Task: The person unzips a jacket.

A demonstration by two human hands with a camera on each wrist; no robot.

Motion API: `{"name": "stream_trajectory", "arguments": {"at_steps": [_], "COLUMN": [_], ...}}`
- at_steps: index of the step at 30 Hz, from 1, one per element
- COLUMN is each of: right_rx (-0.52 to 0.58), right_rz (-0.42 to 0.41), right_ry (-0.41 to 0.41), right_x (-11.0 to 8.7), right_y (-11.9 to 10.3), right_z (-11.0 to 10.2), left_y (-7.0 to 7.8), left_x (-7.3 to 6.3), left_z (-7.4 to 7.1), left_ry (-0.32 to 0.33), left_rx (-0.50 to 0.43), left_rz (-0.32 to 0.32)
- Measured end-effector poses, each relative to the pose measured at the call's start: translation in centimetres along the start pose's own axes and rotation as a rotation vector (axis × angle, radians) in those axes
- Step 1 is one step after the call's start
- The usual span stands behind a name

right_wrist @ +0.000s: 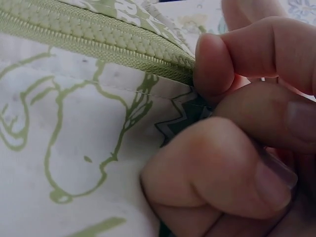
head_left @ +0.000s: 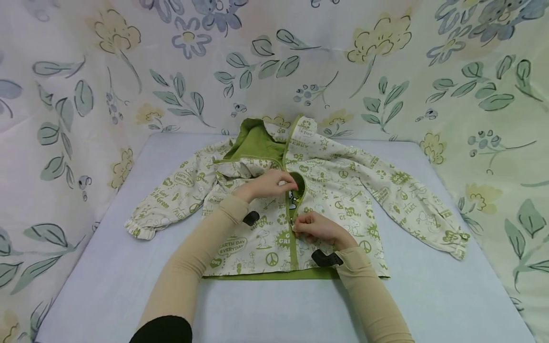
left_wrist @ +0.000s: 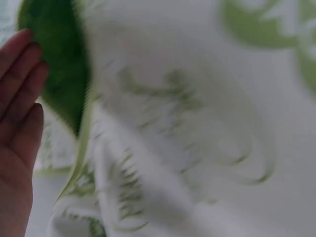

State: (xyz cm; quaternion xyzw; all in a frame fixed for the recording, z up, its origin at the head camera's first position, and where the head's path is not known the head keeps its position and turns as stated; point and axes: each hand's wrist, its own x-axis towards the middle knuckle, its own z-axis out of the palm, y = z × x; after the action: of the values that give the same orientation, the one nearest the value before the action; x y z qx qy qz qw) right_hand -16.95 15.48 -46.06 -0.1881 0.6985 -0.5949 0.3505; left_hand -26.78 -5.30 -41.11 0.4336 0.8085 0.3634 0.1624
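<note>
A white jacket [head_left: 339, 190] with green cartoon and lettering prints lies spread on the table, front up. Its green zipper [right_wrist: 123, 44] runs joined below my right hand [head_left: 317, 226], whose fingers pinch at the zipper pull, mostly hidden behind them. Above that hand the front edges part, and dark green lining [left_wrist: 59, 54] shows in the gap. My left hand [head_left: 270, 183] lies over the jacket's left front, its fingertips at this gap. In the left wrist view its fingers [left_wrist: 22, 74] are straight and side by side, holding nothing.
The jacket's sleeves [head_left: 171, 200] stretch out to both sides, and its green-lined collar [head_left: 257, 143] stands open at the back. Beneath it is a table with a pale cloth [head_left: 107, 286]. A flower-printed curtain [head_left: 274, 62] hangs behind and along both sides.
</note>
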Motion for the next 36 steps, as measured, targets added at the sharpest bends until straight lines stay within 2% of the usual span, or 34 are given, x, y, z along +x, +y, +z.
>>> {"name": "stream_trajectory", "arguments": {"at_steps": [3,8,11,14,19,25,27,36], "right_rx": [0.011,0.027,0.034,0.036,0.039,0.066,0.078,0.094], "right_rz": [-0.003,-0.001,0.004,0.007,0.009,0.008,0.013,0.026], "right_ry": [-0.006,-0.006,0.002,0.014,0.025,0.048,0.059,0.083], "right_x": [0.0,-0.1,-0.1,-0.2,-0.2,-0.1,-0.1,-0.2], "right_y": [0.0,-0.1,-0.1,0.0,0.2,0.2,0.2,-0.3], "right_z": [0.0,0.1,0.2,0.2,0.0,0.0,0.0,0.4], "left_y": [-0.4,-0.8,-0.8,-0.8,-0.7,-0.8,-0.8,-1.0], "left_x": [0.1,0.2,0.1,0.0,-0.7,-1.3,-1.4,-1.5], "left_z": [1.1,2.0,2.1,1.9,1.3,0.6,0.4,0.3], "left_ry": [-0.060,-0.119,-0.142,-0.172,-0.198,-0.210,-0.205,-0.191], "left_rx": [0.011,0.109,0.148,0.131,0.128,0.014,-0.024,-0.098], "left_rz": [0.019,0.005,0.022,0.019,-0.027,-0.084,-0.083,-0.125]}}
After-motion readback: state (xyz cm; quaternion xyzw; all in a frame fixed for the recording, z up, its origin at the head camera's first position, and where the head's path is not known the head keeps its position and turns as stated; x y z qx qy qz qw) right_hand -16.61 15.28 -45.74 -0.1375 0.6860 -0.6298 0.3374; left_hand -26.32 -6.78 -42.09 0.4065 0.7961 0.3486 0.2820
